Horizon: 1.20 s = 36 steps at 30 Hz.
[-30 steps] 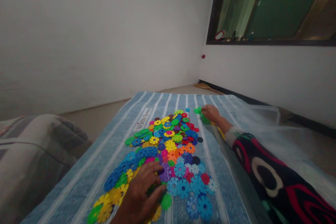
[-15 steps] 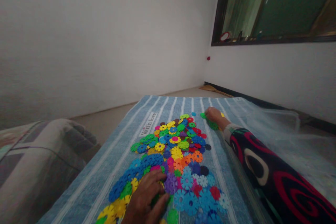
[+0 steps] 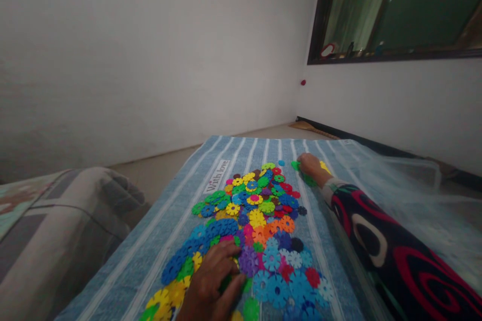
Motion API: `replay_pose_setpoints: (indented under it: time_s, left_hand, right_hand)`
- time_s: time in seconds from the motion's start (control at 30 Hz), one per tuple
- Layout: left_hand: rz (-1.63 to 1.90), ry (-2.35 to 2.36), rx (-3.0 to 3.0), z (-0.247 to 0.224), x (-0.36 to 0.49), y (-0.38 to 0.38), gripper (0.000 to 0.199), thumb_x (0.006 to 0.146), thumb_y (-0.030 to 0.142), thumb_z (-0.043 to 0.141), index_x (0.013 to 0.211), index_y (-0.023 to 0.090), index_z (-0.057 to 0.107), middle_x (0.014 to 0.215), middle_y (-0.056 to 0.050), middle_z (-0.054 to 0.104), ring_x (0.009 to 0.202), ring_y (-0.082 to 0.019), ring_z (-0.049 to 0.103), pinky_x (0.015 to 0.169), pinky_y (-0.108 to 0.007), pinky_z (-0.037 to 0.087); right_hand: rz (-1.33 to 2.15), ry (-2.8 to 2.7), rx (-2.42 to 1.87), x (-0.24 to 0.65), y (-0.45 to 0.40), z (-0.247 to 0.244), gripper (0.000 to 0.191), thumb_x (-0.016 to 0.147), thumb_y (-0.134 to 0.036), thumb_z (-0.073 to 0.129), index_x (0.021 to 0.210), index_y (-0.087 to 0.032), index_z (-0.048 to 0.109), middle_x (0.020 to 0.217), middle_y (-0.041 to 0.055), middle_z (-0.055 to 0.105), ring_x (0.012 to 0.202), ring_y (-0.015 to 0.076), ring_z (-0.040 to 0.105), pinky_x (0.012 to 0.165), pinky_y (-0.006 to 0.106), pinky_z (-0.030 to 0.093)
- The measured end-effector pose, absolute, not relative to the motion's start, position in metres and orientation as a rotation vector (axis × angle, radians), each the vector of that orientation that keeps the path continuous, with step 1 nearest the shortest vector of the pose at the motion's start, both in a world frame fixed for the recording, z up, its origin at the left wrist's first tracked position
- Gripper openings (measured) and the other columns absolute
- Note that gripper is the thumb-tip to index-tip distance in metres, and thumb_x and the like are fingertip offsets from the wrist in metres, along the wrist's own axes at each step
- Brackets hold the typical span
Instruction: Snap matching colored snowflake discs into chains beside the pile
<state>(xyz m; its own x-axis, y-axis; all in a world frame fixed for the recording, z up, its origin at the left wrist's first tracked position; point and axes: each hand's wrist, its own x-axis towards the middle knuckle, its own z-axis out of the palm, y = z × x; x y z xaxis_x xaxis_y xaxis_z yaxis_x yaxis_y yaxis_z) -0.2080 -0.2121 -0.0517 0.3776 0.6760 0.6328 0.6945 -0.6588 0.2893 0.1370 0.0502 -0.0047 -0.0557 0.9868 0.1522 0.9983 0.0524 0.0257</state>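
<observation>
My left hand [image 3: 214, 281] lies over the near part of a spread of colourful plastic snowflake discs [image 3: 257, 218]. Its fingers are loosely bent, with the thumb apart, and I see nothing gripped in them. At the far right of the pile, my right hand [image 3: 313, 168] is closed, fingertips down at a green snowflake disc [image 3: 295, 165]. More green discs [image 3: 309, 180] show just beneath that hand, and a yellow disc [image 3: 324, 166] peeks out behind it. The palm side and most fingertips of the right hand are hidden.
A blue-and-white striped cloth [image 3: 181, 210] covers the table under the discs. Clear plastic [image 3: 406, 175], perhaps a box or bag, sits along the right side. Draped grey fabric [image 3: 83, 220] is at the left. Behind stand a white wall [image 3: 150, 60] and a dark-framed window [image 3: 376, 57].
The view has shifted slightly, so everything appears a little further right. Both hands stay nearly where they were over the discs.
</observation>
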Motion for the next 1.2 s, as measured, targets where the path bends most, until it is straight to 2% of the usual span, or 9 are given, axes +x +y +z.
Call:
replay_pose_setpoints:
  time_s: [0.2,0.37,0.53,0.7,0.9,1.2]
  left_hand:
    - [-1.154,-1.298,-2.666,-0.03,-0.201,-0.213,0.007,0.085,0.021,0.06,0.078,0.021,0.061,0.104,-0.008,0.074,0.109,-0.024,0.066,0.092,-0.04,0.056]
    - [-1.149,-1.323,-2.753,-0.024,-0.2,-0.211,0.01,0.086,0.021,0.059,0.076,0.02,0.062,0.1,-0.009,0.074,0.104,-0.023,0.067,0.089,-0.039,0.055]
    - [-1.132,-1.342,-2.8,-0.027,-0.2,-0.209,0.008,0.083,0.022,0.062,0.076,0.019,0.063,0.1,-0.009,0.073,0.106,-0.024,0.065,0.093,-0.041,0.053]
    - [-0.969,-1.282,-2.972,-0.034,-0.198,-0.209,0.014,0.077,0.03,0.071,0.071,0.02,0.064,0.115,-0.01,0.069,0.118,-0.027,0.058,0.106,-0.048,0.042]
    - [-0.63,-1.345,-3.07,-0.036,-0.193,-0.212,0.026,0.063,0.035,0.083,0.068,0.018,0.065,0.142,-0.014,0.054,0.139,-0.039,0.037,0.11,-0.055,0.036]
    - [-0.646,-1.297,-3.052,-0.04,-0.187,-0.215,0.018,0.062,0.029,0.082,0.069,0.02,0.068,0.145,-0.012,0.051,0.141,-0.04,0.033,0.112,-0.06,0.032]
  right_hand:
    - [-0.17,-2.319,-1.921,0.12,0.015,0.001,0.031,0.092,-0.014,0.046,0.11,-0.014,0.072,0.115,0.0158,0.067,0.11,0.0251,0.06,0.085,0.029,0.044]
    - [-0.11,-2.381,-1.7,0.098,-0.036,-0.001,0.026,0.094,-0.025,0.05,0.1,-0.018,0.074,0.104,0.0106,0.069,0.101,0.0222,0.061,0.083,0.029,0.043]
    - [0.007,-2.233,-1.29,0.082,-0.098,-0.019,0.015,0.089,-0.02,0.059,0.086,-0.019,0.074,0.09,0.0081,0.07,0.089,0.0214,0.061,0.079,0.03,0.045]
    - [0.083,-2.144,-1.069,0.071,-0.147,-0.033,0.014,0.089,-0.019,0.059,0.082,-0.021,0.071,0.087,0.0053,0.071,0.085,0.0196,0.062,0.077,0.03,0.046]
    - [0.09,-2.131,-1.059,0.064,-0.171,-0.038,0.015,0.088,-0.016,0.058,0.078,-0.021,0.069,0.086,0.0052,0.071,0.085,0.019,0.061,0.078,0.03,0.045]
    - [0.121,-2.078,-1.087,0.055,-0.179,-0.047,0.019,0.088,-0.016,0.055,0.077,-0.02,0.069,0.083,0.0059,0.069,0.081,0.0195,0.059,0.077,0.031,0.044]
